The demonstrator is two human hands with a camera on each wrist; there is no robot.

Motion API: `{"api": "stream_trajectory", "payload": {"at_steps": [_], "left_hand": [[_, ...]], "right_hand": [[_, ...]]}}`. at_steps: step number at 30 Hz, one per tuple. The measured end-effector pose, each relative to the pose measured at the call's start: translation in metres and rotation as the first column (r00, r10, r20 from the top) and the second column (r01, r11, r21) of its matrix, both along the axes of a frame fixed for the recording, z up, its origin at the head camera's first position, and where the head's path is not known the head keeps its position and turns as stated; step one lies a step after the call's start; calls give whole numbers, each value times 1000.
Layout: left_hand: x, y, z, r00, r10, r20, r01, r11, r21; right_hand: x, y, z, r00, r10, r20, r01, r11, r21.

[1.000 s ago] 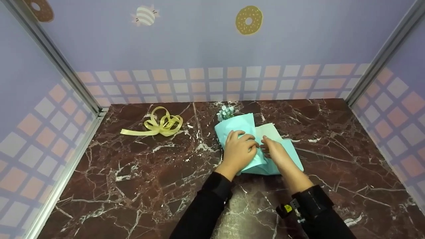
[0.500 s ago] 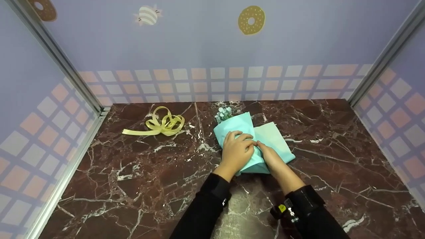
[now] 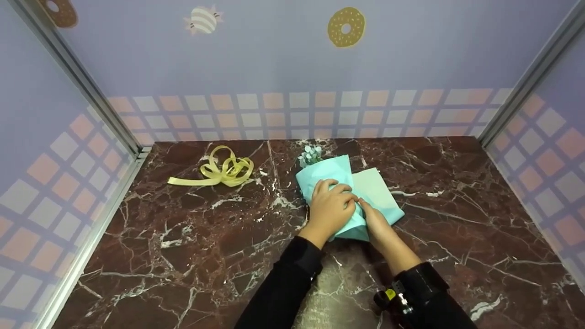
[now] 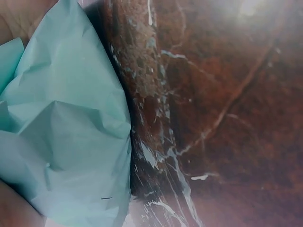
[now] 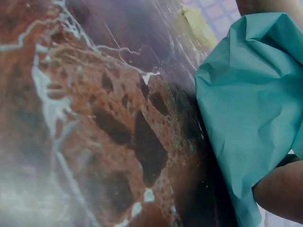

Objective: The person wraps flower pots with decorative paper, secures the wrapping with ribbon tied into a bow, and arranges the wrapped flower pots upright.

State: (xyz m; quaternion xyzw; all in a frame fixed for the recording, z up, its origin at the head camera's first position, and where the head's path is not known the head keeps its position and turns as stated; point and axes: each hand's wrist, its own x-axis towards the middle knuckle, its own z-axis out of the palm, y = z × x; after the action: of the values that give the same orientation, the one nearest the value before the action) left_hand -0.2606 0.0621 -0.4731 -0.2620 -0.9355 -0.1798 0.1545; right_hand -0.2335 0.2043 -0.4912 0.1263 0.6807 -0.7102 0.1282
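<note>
A small bouquet lies on the table in light turquoise wrapping paper (image 3: 325,170), its pale blue flowers (image 3: 311,154) poking out at the top left. My left hand (image 3: 330,208) lies over the wrapped part, fingers curved across the paper and holding it down. My right hand (image 3: 378,225) grips the paper's right side, thumb near the left fingers; its other fingers are hidden by the paper. In the left wrist view the creased paper (image 4: 71,127) bulges beside the palm. The right wrist view shows a fingertip (image 5: 279,191) against the lower edge of the paper (image 5: 251,104).
A looped yellow ribbon (image 3: 226,171) lies on the left of the dark red marbled table (image 3: 205,256), one tail stretched to the left. Printed walls (image 3: 274,59) close in the back and both sides. Dark sleeves with wrist cameras cover the forearms.
The right hand has shifted slightly left and down, and its fingers have gone out of sight at the paper. The lower right flap has been drawn inward. The left hand stays nearly in place.
</note>
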Motion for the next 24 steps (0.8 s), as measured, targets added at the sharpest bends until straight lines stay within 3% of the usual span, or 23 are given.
{"api": "stream_trajectory", "payload": {"at_steps": [6, 10, 15, 17, 20, 24], "left_hand": [[1, 1, 1, 1000, -11, 15, 12, 1000, -27], [1, 1, 3, 999, -10, 43, 13, 998, -63], [0, 2, 3, 997, -7, 78, 13, 998, -66], [0, 2, 3, 997, -9, 81, 14, 998, -62], [0, 1, 2, 997, -10, 72, 15, 998, -61], [1, 1, 2, 998, -15, 53, 18, 998, -59]], "right_hand": [[10, 8, 5, 999, -4, -36, 9, 990, 141], [16, 22, 10, 990, -84, -110, 105, 974, 202], [20, 51, 14, 959, -203, -199, 262, 901, 346], [21, 64, 12, 968, -176, -180, 238, 873, 427], [20, 80, 7, 991, -82, -109, 126, 848, 514], [13, 94, 1, 1000, -23, -7, 24, 841, 541]]}}
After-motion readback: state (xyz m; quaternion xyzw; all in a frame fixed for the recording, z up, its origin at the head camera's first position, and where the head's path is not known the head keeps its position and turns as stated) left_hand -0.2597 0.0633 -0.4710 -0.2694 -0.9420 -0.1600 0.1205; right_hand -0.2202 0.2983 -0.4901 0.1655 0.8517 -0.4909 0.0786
